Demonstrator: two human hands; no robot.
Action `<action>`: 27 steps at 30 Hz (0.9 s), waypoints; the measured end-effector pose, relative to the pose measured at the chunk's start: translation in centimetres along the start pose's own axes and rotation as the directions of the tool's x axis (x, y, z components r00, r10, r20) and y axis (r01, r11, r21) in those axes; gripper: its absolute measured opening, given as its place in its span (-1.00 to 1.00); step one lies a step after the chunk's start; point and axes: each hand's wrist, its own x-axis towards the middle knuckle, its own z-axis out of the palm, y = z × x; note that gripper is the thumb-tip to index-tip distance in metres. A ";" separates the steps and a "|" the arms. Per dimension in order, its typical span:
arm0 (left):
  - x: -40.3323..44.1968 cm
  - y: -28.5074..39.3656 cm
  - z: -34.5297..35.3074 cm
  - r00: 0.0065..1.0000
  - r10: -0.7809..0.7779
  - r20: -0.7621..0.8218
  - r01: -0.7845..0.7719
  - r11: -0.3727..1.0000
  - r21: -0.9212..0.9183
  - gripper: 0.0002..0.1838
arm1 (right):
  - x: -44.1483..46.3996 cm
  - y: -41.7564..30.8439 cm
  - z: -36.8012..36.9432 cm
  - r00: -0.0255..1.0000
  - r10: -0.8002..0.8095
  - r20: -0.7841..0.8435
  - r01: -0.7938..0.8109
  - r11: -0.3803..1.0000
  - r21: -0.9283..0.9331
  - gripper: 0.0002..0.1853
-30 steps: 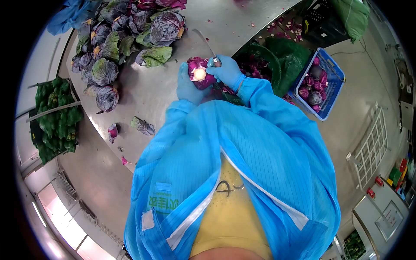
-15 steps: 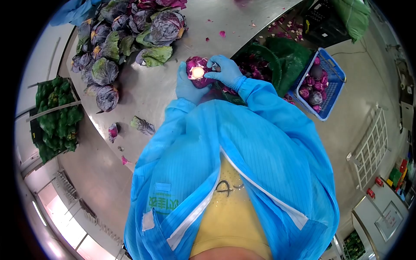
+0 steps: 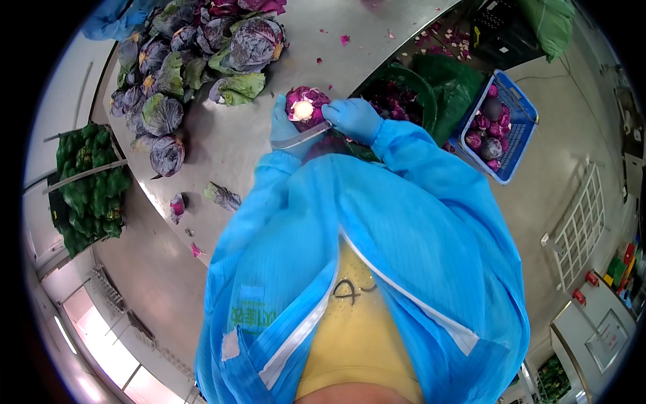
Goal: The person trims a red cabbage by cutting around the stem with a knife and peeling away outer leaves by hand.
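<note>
Knife (image 3: 303,137) is pointing toward 8 o'clock, no longer 11, so cutting angle's probably changing. Left hand (image 3: 283,129) is cupping cabbage (image 3: 305,110) at 12 o'clock over desk (image 3: 336,67); right hand (image 3: 354,120) is gripping knife. New scrap (image 3: 344,40) is lying at cabbage's 1 o'clock.

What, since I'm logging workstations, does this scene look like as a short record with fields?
Blue-gloved left hand: holds round purple cabbage, pale cut base showing
Blue-gloved right hand: holds thin metal-bladed knife
Grey metal table: pile of leafy dark-purple cabbages, loose purple scraps
Blue plastic basket: round purple heads
</note>
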 end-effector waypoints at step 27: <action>0.2 0.0 -1.0 0.999 -0.035 -0.007 0.035 0.998 0.055 0.27 | 0.8 0.6 0.9 0.877 0.441 0.192 -0.475 0.856 0.204 -0.66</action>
